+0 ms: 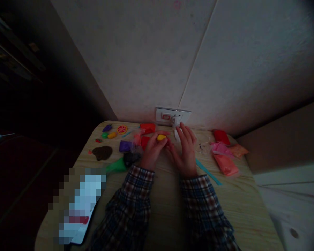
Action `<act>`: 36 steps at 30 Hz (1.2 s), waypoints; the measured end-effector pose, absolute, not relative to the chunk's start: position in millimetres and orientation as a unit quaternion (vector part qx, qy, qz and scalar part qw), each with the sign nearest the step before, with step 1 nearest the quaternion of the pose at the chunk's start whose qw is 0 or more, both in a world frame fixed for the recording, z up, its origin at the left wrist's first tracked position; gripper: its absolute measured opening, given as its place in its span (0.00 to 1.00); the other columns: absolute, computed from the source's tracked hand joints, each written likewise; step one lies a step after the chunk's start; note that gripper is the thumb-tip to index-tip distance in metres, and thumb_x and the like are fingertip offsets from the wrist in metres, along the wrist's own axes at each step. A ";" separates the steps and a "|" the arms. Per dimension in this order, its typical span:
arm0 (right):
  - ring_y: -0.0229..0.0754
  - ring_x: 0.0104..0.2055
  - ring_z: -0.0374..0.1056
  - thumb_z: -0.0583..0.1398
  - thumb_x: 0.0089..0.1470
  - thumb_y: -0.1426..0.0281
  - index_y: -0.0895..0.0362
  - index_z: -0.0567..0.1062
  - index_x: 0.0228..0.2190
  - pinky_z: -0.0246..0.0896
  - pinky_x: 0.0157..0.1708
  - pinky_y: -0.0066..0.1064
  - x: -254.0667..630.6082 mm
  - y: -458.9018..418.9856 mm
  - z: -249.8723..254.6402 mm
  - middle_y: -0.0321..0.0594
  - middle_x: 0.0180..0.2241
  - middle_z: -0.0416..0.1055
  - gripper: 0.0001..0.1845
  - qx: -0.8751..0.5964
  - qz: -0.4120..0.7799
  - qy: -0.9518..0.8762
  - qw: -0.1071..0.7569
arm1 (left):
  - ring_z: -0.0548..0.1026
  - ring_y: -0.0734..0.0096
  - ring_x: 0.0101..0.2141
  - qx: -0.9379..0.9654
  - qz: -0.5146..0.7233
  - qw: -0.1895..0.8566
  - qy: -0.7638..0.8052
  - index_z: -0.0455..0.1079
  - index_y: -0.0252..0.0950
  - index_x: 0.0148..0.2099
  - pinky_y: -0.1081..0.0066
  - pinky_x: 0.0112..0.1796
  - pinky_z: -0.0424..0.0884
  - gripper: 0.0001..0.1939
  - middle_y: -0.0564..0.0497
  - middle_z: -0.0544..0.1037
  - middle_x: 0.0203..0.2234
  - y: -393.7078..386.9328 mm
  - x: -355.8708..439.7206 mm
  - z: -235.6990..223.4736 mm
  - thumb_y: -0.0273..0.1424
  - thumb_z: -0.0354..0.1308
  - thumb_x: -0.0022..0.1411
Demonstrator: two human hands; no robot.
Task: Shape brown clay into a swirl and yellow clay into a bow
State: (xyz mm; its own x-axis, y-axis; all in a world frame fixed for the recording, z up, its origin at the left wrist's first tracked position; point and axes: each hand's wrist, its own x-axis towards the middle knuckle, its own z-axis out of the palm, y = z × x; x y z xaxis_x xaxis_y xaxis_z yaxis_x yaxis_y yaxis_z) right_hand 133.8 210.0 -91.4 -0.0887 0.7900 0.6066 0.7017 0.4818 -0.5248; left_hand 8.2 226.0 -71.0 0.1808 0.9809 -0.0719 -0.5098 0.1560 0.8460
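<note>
My left hand is closed on a small lump of yellow modelling clay, which shows between thumb and fingers. Just right of it, my right hand is raised with its fingers stretched out and its palm turned toward the clay. The thumb side of the right hand comes close to the left fingertips; whether they touch I cannot tell. A red packet lies partly hidden behind the left hand. Beside the right wrist a flat turquoise strip rests on the wooden table.
Small clay shapes, including a red-and-yellow disc, and a brown piece lie at the left. Green and purple packets are nearer. Pink and orange packets lie right. A phone is front left; a wall socket is behind.
</note>
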 end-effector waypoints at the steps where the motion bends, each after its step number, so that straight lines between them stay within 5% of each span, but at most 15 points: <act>1: 0.51 0.66 0.44 0.55 0.59 0.65 0.50 0.51 0.62 0.46 0.60 0.56 134.2 210.2 -91.9 0.46 0.64 0.51 0.32 -0.509 0.049 -0.730 0.453 | 0.70 0.77 0.28 0.348 0.555 0.676 0.338 0.72 0.36 0.39 0.75 0.33 0.67 0.11 0.55 0.72 0.27 225.6 8.5 -70.4 0.32 0.65 0.51; 8: 0.50 0.62 0.52 0.54 0.59 0.67 0.52 0.63 0.56 0.51 0.59 0.54 137.7 210.7 -93.6 0.48 0.59 0.60 0.23 -0.506 0.032 -0.719 0.475 | 0.72 0.76 0.33 0.281 0.563 0.720 0.291 0.75 0.32 0.31 0.75 0.39 0.68 0.08 0.51 0.75 0.30 225.3 8.8 -70.1 0.31 0.66 0.49; 12: 0.49 0.60 0.56 0.54 0.59 0.68 0.54 0.65 0.54 0.53 0.57 0.53 137.3 210.1 -90.3 0.48 0.57 0.64 0.21 -0.493 0.017 -0.712 0.500 | 0.75 0.74 0.38 0.257 0.579 0.727 0.266 0.77 0.34 0.38 0.72 0.45 0.70 0.16 0.51 0.78 0.33 226.7 1.4 -68.2 0.25 0.70 0.42; 15: 0.49 0.59 0.57 0.52 0.60 0.70 0.55 0.66 0.54 0.53 0.57 0.53 136.7 209.3 -88.3 0.48 0.56 0.65 0.20 -0.491 0.018 -0.709 0.506 | 0.74 0.80 0.29 0.242 0.580 0.736 0.252 0.77 0.35 0.40 0.79 0.34 0.71 0.18 0.53 0.78 0.30 226.6 -0.6 -66.2 0.29 0.71 0.43; 18: 0.49 0.58 0.60 0.51 0.60 0.72 0.54 0.68 0.52 0.55 0.55 0.52 137.4 208.9 -88.5 0.47 0.54 0.67 0.18 -0.500 0.023 -0.689 0.524 | 0.61 0.88 0.16 0.236 0.577 0.739 0.255 0.76 0.32 0.34 0.85 0.16 0.57 0.14 0.57 0.70 0.19 225.8 2.9 -66.5 0.38 0.67 0.49; 20: 0.49 0.56 0.61 0.50 0.60 0.72 0.54 0.70 0.50 0.56 0.54 0.52 138.1 208.7 -88.7 0.46 0.52 0.68 0.17 -0.509 0.026 -0.666 0.545 | 0.58 0.88 0.15 0.241 0.568 0.742 0.263 0.76 0.31 0.32 0.84 0.15 0.54 0.15 0.58 0.66 0.17 225.1 5.7 -67.5 0.40 0.64 0.52; 24: 0.48 0.58 0.60 0.47 0.62 0.70 0.54 0.69 0.52 0.54 0.56 0.51 136.3 207.7 -86.2 0.46 0.54 0.67 0.19 -0.499 0.046 -0.657 0.564 | 0.73 0.76 0.31 0.282 0.528 0.754 0.271 0.77 0.31 0.35 0.77 0.33 0.68 0.12 0.49 0.77 0.27 221.8 11.4 -70.9 0.35 0.65 0.52; 28: 0.49 0.65 0.48 0.43 0.64 0.66 0.53 0.56 0.61 0.44 0.60 0.55 132.1 207.3 -86.6 0.46 0.62 0.55 0.25 -0.484 0.073 -0.726 0.484 | 0.74 0.61 0.46 0.291 0.473 0.784 0.275 0.77 0.33 0.40 0.66 0.48 0.65 0.12 0.45 0.79 0.40 216.9 20.6 -77.2 0.31 0.64 0.52; 32: 0.49 0.68 0.38 0.41 0.64 0.64 0.49 0.49 0.63 0.26 0.61 0.62 127.9 206.9 -91.5 0.43 0.66 0.46 0.26 -0.530 0.090 -0.743 0.398 | 0.70 0.61 0.53 0.233 0.489 0.808 0.231 0.74 0.36 0.47 0.64 0.54 0.62 0.15 0.44 0.76 0.48 219.0 17.9 -74.9 0.36 0.56 0.61; 36: 0.45 0.68 0.38 0.41 0.64 0.64 0.50 0.43 0.64 0.23 0.63 0.57 115.5 203.0 -89.9 0.42 0.66 0.47 0.29 -0.482 0.118 -0.786 0.370 | 0.65 0.65 0.58 0.191 0.518 0.804 0.221 0.70 0.34 0.53 0.67 0.58 0.58 0.26 0.44 0.71 0.54 224.3 6.4 -64.7 0.44 0.39 0.68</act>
State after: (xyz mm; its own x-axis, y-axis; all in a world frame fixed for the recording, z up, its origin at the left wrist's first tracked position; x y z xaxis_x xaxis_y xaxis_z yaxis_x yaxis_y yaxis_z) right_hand 115.5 203.0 -89.9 -0.2618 0.8437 0.4686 0.6696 0.5085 -0.5414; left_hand 6.4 224.3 -64.7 0.3653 0.9175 -0.1574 -0.7487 0.3900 0.5360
